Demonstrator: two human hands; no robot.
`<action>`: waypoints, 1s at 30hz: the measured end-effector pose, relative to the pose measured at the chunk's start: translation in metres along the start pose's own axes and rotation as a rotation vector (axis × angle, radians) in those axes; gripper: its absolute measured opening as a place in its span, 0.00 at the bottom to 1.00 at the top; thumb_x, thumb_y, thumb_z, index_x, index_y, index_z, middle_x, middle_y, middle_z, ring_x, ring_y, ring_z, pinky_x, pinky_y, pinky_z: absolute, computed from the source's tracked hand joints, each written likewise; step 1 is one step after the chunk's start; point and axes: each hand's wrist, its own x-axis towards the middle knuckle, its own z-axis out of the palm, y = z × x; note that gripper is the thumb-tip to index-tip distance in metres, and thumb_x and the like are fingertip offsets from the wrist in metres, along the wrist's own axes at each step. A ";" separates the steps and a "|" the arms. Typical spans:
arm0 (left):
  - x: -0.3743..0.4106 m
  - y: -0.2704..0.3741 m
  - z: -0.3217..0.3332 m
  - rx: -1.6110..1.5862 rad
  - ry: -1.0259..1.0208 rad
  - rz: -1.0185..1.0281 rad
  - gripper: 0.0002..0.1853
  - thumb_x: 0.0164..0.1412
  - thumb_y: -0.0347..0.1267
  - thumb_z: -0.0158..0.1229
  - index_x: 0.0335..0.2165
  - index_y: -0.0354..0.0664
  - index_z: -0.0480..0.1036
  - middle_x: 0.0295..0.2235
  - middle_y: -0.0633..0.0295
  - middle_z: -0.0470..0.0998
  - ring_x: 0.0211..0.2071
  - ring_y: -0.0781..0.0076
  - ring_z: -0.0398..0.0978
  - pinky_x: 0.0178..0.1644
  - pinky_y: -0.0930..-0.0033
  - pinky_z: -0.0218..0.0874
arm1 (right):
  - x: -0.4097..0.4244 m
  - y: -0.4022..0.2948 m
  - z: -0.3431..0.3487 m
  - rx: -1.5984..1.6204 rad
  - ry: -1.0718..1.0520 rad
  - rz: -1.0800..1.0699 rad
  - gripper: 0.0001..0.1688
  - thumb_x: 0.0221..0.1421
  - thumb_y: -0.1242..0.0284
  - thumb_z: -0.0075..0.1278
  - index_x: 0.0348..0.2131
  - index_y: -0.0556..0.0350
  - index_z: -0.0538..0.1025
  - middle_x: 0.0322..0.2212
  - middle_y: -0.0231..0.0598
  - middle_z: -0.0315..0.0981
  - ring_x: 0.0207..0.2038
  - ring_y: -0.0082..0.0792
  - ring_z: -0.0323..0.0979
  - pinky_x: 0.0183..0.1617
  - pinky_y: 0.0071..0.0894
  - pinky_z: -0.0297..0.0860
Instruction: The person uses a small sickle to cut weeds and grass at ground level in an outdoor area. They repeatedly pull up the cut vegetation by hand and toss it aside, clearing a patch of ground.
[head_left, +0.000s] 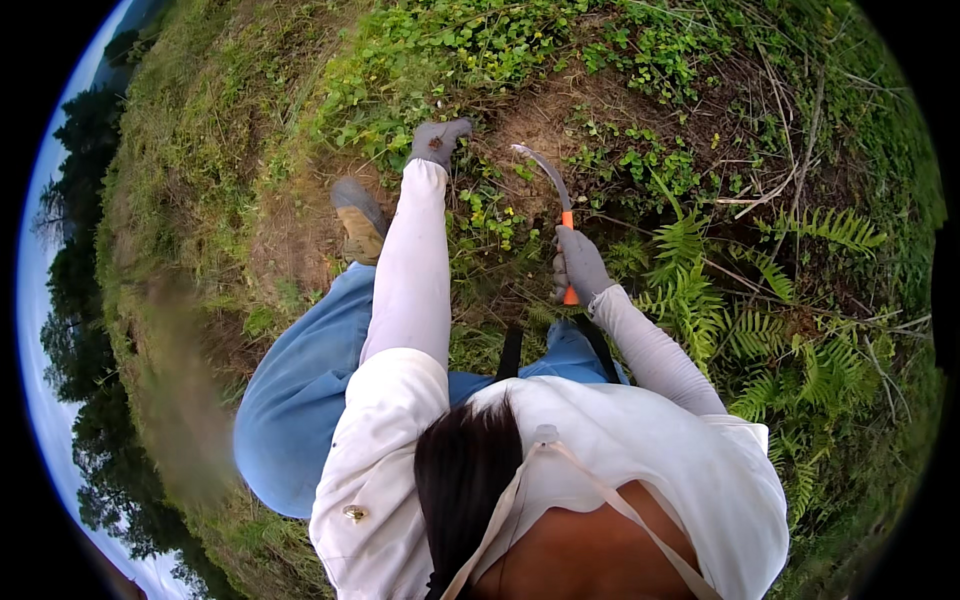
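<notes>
In the head view my right hand (582, 264), in a grey glove, is wrapped around the orange handle of a sickle (556, 178). Its curved metal blade points away from me and bends left over a patch of bare soil (525, 124). My left hand (439, 142), also gloved in grey, is stretched out at the edge of low leafy plants (367, 124). The back of that glove faces me and carries a brown smudge or bit of debris. Its fingers are mostly hidden, so whether they hold any stems does not show. The sickle tip is to the right of my left hand, apart from it.
Green ferns (697, 292) grow close by my right forearm. Dry twigs (780, 180) lie across the growth on the right. My shoe (360, 217) rests on the slope below my left hand, beside my bent knee (292, 420). Trees (82, 300) line the far left.
</notes>
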 end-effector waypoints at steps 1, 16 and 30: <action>-0.001 0.003 0.007 -0.121 -0.009 -0.117 0.09 0.48 0.32 0.63 0.29 0.37 0.81 0.28 0.59 0.80 0.31 0.72 0.72 0.38 0.69 0.61 | 0.000 -0.003 0.004 -0.095 -0.040 -0.032 0.21 0.61 0.53 0.40 0.32 0.51 0.62 0.15 0.30 0.57 0.12 0.24 0.56 0.14 0.31 0.61; -0.010 -0.015 -0.004 -0.217 0.206 -0.120 0.22 0.46 0.36 0.63 0.41 0.37 0.78 0.43 0.56 0.78 0.48 0.64 0.70 0.56 0.63 0.54 | 0.042 -0.069 0.011 -0.020 0.142 -0.122 0.21 0.60 0.53 0.40 0.36 0.53 0.63 0.18 0.32 0.59 0.13 0.26 0.58 0.16 0.33 0.64; -0.034 0.036 0.020 -0.784 0.458 -0.385 0.34 0.45 0.36 0.64 0.50 0.32 0.65 0.55 0.50 0.64 0.55 0.55 0.60 0.58 0.46 0.48 | 0.063 -0.090 0.020 -0.008 0.333 -0.289 0.26 0.61 0.53 0.38 0.37 0.62 0.65 0.19 0.38 0.64 0.15 0.30 0.65 0.16 0.36 0.68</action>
